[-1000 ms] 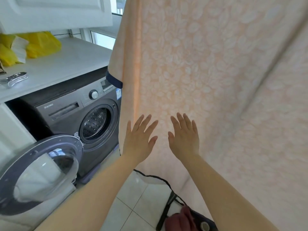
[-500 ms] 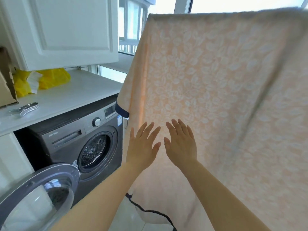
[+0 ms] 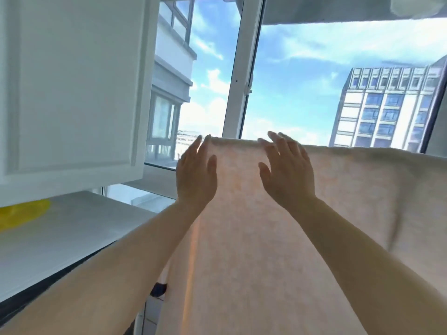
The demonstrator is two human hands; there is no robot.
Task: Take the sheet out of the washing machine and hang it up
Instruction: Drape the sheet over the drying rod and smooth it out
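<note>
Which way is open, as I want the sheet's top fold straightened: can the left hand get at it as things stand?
Probably yes. The left hand is open at the sheet, its fingers up by the left end of the top fold, and nothing lies between them. The cupboard door stands clear to the left.

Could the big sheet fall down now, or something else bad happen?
Maybe. Both the left hand and the right hand are open and flat near the top edge of the sheet, not gripping it, so it might slide off. What it hangs on is hidden. The white cabinet door is close on the left, so an arm could bump it.
</note>
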